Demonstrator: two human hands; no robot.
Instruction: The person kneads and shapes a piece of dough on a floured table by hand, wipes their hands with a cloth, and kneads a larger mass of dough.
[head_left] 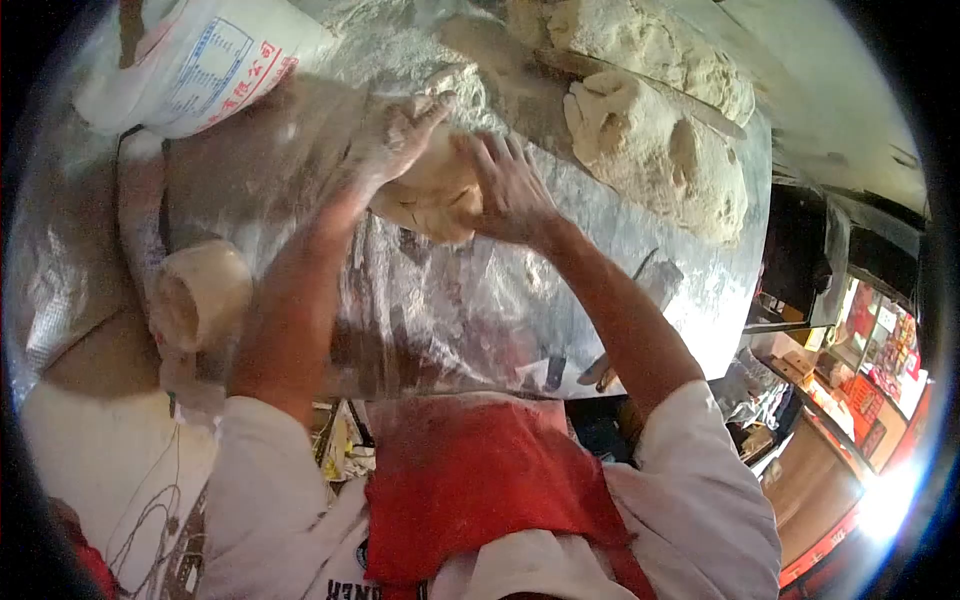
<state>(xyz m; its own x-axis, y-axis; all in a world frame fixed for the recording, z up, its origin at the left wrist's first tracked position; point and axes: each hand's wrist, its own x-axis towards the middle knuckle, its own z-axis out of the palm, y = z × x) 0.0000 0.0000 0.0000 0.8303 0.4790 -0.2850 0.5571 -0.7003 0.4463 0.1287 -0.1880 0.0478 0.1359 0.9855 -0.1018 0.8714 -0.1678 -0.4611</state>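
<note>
A lump of pale dough (428, 200) lies on the floury metal worktop (430, 310), between my two hands. My left hand (400, 140) rests at its left and far side, fingers stretched out and slightly blurred. From the right, my right hand (508, 190) lies over the dough's edge with its fingers extended and a little apart. Neither hand is wrapped round the dough. Just beyond them sits a small heap of loose flour (460, 88). Both hands look dusted with flour.
Large dough masses (655, 150) lie at the far right, with a long wooden stick (640, 88) along them. A printed white sack (225, 75) stands at the far left. Nearer are a pale round container (203, 292) and a flat metal tool (658, 278) by my right arm.
</note>
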